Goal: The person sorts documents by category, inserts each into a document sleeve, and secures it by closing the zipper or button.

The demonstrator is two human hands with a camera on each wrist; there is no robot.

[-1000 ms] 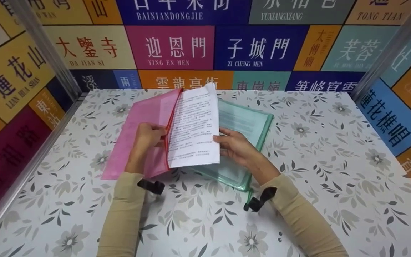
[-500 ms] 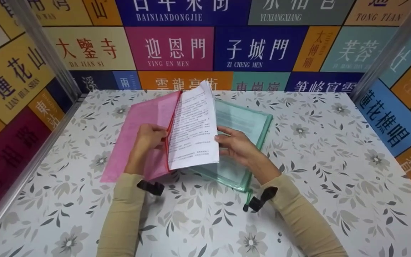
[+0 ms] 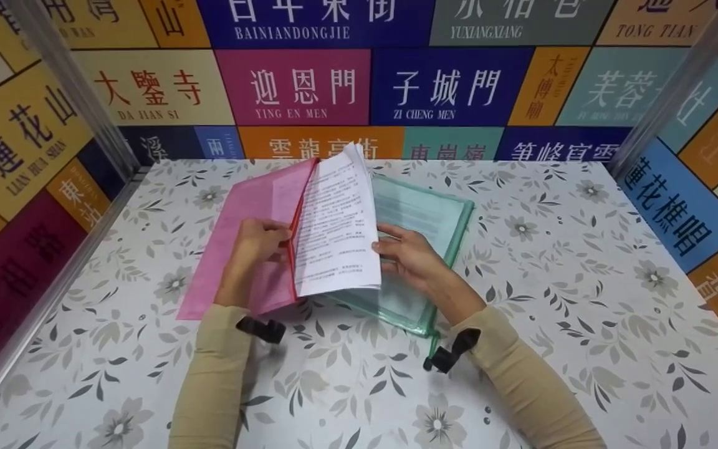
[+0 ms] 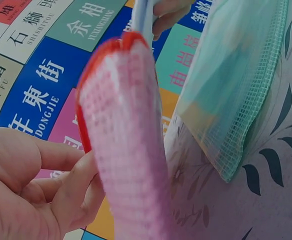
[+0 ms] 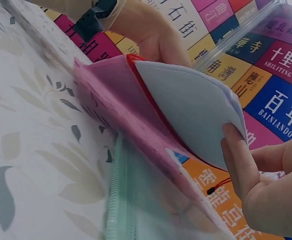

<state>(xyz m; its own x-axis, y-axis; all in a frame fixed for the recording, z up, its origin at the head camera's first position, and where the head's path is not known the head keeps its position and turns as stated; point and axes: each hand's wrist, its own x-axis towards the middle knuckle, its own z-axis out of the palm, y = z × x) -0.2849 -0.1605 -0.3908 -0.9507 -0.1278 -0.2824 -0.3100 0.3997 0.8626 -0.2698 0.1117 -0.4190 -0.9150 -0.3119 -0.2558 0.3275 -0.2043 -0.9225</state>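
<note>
In the head view, my left hand (image 3: pixel 258 243) pinches the red zip edge of a pink mesh document pouch (image 3: pixel 228 215), whose mouth is spread apart. A stack of printed paper sheets (image 3: pixel 337 231) sits partly inside that mouth, its right part sticking out. My right hand (image 3: pixel 410 252) pinches the sheets' outer right edge between thumb and fingers. From the right wrist, the paper (image 5: pixel 191 102) looks bowed within the red-edged opening. Under the sheets and to the right lies a green mesh zip pouch (image 3: pixel 424 215) with printed paper visible through it.
A floral-patterned tabletop (image 3: pixel 558 312) bears both pouches. Behind it stands a wall of colourful name signs (image 3: pixel 296 87), with further sign panels left and right. The green pouch's zip cord (image 3: pixel 432 349) hangs toward the right wrist strap (image 3: pixel 455 349).
The sheets' top corner has tipped slightly left and their right edges fan apart a little more. Both hands keep their grips in nearly the same places.
</note>
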